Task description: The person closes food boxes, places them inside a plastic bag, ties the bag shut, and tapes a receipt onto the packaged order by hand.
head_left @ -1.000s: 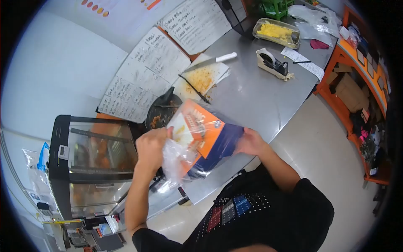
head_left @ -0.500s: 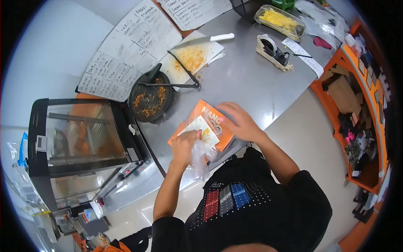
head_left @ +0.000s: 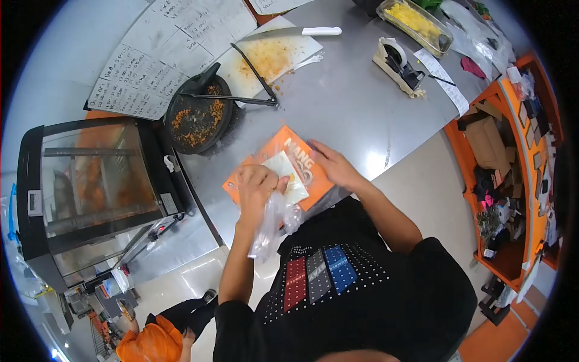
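Note:
An orange box (head_left: 313,178) with large white lettering lies on the steel table, with clear plastic around it. On the box rests a pale sachet (head_left: 294,188). My left hand (head_left: 258,181) is closed over the left part of the box, gripping the gathered mouth of a clear plastic bag (head_left: 265,232), whose loose end hangs towards my body. At the box's right edge, my right hand (head_left: 338,168) holds the side with thumb and fingers. The fingertips of that hand are partly hidden.
Beyond the box are a stone mortar (head_left: 198,114), black tongs (head_left: 253,69), a cutting board (head_left: 289,51) with crumbs and a knife (head_left: 319,31). A tape dispenser (head_left: 398,66) and a tray of yellow food (head_left: 416,24) stand farther right. A glass display warmer (head_left: 96,193) is left; a person in orange (head_left: 154,341) is behind it.
My left hand has curled further over the bag and box. My right hand has shifted from the box's top onto its right edge. The view has turned slightly, showing more of the person in orange.

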The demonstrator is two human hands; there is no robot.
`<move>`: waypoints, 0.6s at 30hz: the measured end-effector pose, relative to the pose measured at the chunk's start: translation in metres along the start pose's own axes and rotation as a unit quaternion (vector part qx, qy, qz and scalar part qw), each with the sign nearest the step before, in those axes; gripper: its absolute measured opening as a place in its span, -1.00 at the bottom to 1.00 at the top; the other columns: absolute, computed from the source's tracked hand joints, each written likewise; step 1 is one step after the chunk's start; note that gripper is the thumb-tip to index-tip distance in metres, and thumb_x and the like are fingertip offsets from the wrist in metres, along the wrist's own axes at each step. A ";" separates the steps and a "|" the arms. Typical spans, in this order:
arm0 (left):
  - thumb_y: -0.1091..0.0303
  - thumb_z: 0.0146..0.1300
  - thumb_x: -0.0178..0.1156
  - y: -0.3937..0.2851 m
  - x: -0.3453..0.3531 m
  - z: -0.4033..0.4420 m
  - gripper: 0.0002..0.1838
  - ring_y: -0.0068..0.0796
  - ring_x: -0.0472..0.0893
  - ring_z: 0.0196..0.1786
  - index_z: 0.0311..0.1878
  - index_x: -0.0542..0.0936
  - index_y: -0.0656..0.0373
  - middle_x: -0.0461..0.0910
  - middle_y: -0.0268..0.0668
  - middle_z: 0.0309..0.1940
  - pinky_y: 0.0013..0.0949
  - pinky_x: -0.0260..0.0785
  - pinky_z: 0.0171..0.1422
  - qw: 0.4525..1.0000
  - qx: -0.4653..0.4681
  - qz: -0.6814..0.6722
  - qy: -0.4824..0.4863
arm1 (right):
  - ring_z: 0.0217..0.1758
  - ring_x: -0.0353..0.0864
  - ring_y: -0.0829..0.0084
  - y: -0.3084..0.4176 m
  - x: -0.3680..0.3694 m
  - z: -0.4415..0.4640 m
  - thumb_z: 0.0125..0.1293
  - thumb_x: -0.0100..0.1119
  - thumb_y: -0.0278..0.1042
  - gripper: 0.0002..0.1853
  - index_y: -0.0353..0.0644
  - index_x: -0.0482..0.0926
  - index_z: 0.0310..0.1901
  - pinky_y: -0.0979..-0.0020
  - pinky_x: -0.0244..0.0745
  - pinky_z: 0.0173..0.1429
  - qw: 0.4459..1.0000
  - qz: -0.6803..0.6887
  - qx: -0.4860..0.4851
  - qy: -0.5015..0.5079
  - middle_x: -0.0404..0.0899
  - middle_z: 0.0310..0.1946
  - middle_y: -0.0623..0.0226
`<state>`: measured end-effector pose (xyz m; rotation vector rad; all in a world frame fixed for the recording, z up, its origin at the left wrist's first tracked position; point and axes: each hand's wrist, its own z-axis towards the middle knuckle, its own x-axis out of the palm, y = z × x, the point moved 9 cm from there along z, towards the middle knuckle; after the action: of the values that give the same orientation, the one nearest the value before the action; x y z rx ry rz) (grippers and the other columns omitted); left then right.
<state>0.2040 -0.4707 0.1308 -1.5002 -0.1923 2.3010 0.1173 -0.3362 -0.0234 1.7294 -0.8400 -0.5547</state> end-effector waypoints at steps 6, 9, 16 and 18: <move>0.11 0.26 0.28 0.028 0.009 -0.017 -0.70 0.01 0.50 0.17 -0.40 0.54 0.15 0.55 -0.10 0.20 0.02 0.20 0.28 0.986 -0.116 -0.094 0.075 | 0.49 0.28 0.17 -0.004 0.009 -0.018 0.51 0.01 -0.17 -0.31 -0.43 0.07 0.49 0.30 0.17 0.51 1.000 0.017 -0.022 -0.005 0.24 0.44 -0.11; 0.05 0.27 0.24 0.021 0.008 -0.037 -0.65 0.02 0.49 0.18 -0.37 0.52 0.17 0.54 -0.05 0.21 0.05 0.19 0.30 0.986 -0.099 -0.109 0.080 | 0.46 0.31 0.14 0.028 0.010 -0.020 0.46 0.07 -0.14 -0.26 -0.45 0.06 0.48 0.23 0.22 0.49 0.987 -0.089 -0.018 0.134 0.27 0.40 -0.17; 0.16 0.12 0.38 0.011 -0.006 -0.051 -0.71 -0.03 0.49 0.12 -0.40 0.51 0.14 0.58 -0.09 0.08 -0.02 0.21 0.24 0.993 -0.115 -0.035 0.022 | 0.01 0.66 0.05 0.041 -0.142 0.145 0.29 0.12 -0.39 -0.68 -0.19 0.63 0.06 0.20 0.52 0.16 0.917 -0.294 -0.152 -0.223 0.67 -0.12 0.02; 0.18 0.07 0.43 -0.005 -0.021 -0.048 -0.71 -0.12 0.54 0.02 -0.41 0.52 0.12 0.62 -0.17 -0.09 -0.04 0.23 0.18 0.993 -0.105 0.043 -0.040 | 0.14 0.59 -0.04 0.068 -0.174 0.194 0.29 0.12 -0.45 -0.69 -0.17 0.65 0.06 0.15 0.49 0.24 0.864 -0.336 -0.223 -0.303 0.64 -0.01 -0.01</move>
<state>0.2563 -0.4793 0.1302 -1.5427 -0.4100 2.4776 -0.1520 -0.3343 -0.0254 1.3797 -0.4272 -1.6913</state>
